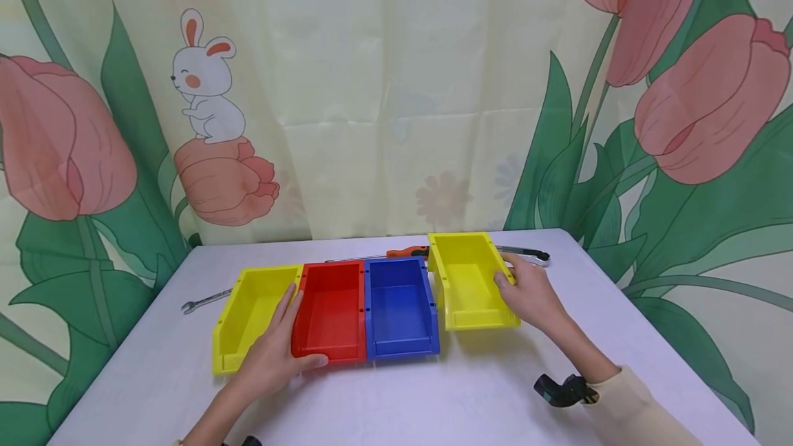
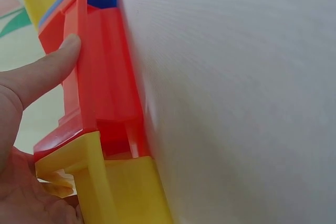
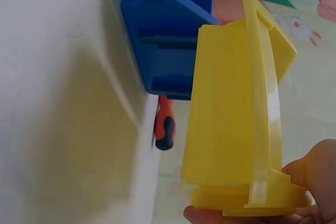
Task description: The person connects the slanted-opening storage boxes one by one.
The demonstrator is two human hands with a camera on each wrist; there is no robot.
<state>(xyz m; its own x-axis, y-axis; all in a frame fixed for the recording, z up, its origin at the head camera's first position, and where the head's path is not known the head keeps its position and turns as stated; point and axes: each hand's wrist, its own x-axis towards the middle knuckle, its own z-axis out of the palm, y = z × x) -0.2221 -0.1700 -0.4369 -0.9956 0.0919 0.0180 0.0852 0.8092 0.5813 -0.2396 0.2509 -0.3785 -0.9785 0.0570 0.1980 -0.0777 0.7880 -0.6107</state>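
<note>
My right hand (image 1: 529,291) grips the right wall of a yellow storage bin (image 1: 473,281), its thumb over the rim. In the right wrist view that yellow bin (image 3: 226,114) is raised off the table, tilted beside the blue bin. My left hand (image 1: 279,349) rests at the near left corner of the red bin (image 1: 334,308), its fingers laid fairly straight along the side wall. The left thumb (image 2: 55,69) presses on the red bin's front lip. Left of the red bin sits another yellow bin (image 1: 257,315); the blue bin (image 1: 403,312) stands against its right side.
Behind the bins lies an orange-handled screwdriver (image 1: 409,252), partly hidden. A wrench (image 1: 207,300) pokes out behind the left yellow bin. More tools (image 1: 526,255) lie at the back right. The white table (image 1: 396,405) ends at a printed curtain (image 1: 384,88).
</note>
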